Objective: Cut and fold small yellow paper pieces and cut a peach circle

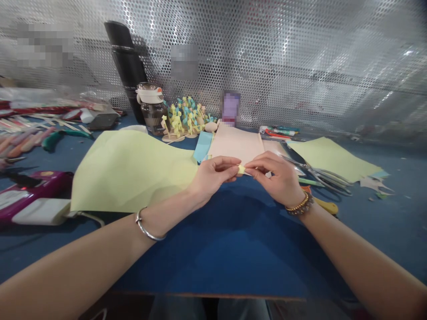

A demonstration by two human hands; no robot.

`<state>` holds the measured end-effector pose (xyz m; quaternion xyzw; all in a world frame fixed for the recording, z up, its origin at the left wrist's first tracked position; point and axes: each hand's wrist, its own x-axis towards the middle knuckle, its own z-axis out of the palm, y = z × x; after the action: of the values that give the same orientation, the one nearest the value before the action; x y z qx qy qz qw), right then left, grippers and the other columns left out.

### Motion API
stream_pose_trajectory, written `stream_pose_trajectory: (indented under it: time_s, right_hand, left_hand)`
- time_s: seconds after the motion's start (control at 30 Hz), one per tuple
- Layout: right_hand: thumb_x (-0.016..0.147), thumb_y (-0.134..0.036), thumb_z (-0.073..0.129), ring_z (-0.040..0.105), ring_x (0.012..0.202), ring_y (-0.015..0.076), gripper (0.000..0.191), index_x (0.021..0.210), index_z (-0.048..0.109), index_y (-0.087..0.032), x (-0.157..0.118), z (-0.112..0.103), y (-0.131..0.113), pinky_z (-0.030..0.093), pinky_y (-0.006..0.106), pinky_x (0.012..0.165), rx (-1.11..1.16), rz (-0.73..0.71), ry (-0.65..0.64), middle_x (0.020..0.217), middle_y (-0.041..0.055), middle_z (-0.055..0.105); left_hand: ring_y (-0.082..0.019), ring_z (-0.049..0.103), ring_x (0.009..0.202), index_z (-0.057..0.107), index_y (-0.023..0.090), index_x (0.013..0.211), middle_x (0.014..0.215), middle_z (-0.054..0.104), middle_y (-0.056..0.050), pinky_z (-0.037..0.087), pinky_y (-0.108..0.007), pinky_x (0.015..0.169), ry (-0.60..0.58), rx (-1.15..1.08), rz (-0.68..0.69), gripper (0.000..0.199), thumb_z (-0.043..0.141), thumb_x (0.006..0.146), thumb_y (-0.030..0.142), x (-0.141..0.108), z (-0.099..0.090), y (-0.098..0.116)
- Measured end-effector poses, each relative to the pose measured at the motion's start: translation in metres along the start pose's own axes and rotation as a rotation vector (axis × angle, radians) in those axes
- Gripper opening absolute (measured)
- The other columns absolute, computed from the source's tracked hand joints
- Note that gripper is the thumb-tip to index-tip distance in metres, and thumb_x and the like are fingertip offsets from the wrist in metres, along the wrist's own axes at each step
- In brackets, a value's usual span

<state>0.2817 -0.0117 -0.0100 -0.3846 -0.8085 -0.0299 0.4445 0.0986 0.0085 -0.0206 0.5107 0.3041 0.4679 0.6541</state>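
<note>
A small yellow paper piece [241, 169] is pinched between my two hands above the blue table. My left hand [213, 178] holds its left side with thumb and fingertips. On its right side, the fingertips of my right hand [278, 175] close on it. Behind the hands lies a pale pink sheet [236, 142], with blue paper [203, 146] at its left edge. A large light yellow sheet [133, 173] spreads out left of my left hand. Scissors [322, 175] rest to the right of my right hand.
A black bottle [125, 66], a lidded jar [152, 111] and small yellow, blue and pink paper decorations [187, 118] stand at the back. A purple device [40, 195] lies at left. Another yellow sheet [333, 158] and a yellow-handled tool [325, 206] lie at right.
</note>
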Motion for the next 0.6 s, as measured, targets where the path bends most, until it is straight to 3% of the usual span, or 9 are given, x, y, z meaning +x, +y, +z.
stream_pose_trajectory:
  time_s: [0.6]
  right_hand:
    - [0.087, -0.021, 0.061, 0.059, 0.068, 0.0116, 0.007, 0.084, 0.067, -0.019, -0.0012, -0.0014, 0.0006, 0.048, 0.024, 0.061, -0.122, -0.077, -0.024, 0.083, 0.0024, 0.065]
  left_hand:
    - [-0.009, 0.065, 0.068, 0.067, 0.014, 0.091, 0.075, 0.069, -0.001, 0.050, -0.025, 0.070, 0.007, 0.008, -0.018, 0.014, 0.067, 0.077, 0.010, -0.0014, 0.0020, 0.0030]
